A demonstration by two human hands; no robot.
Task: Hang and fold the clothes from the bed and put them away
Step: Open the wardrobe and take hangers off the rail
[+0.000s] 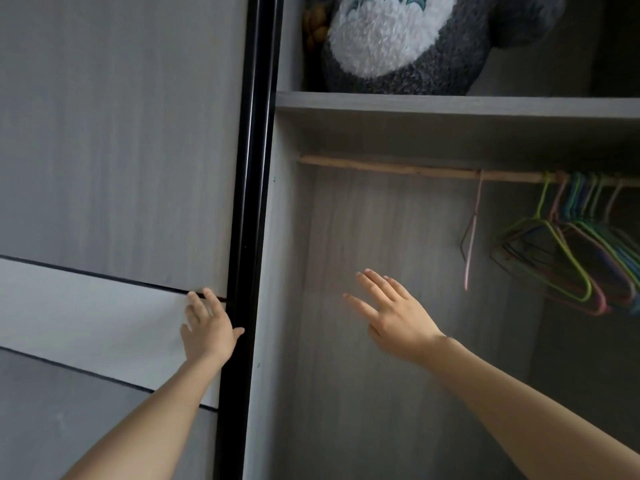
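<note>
Dim, soft indoor light from the viewer's side; wardrobe interior (398,306) darkens toward the right; slight blur throughout; wide-angle bending at edges.

Up on the shelf (450,105): a grey plush toy (398,39) with a fluffy white belly, head cut off by the top edge. Tucked at its left, a small yellow-brown thing (315,22), too dim to name. Further left, a grey wood-grain sliding door (114,133), edged by a glossy black frame (252,168) and crossed by a paler band (86,317) between two thin dark lines.
</note>
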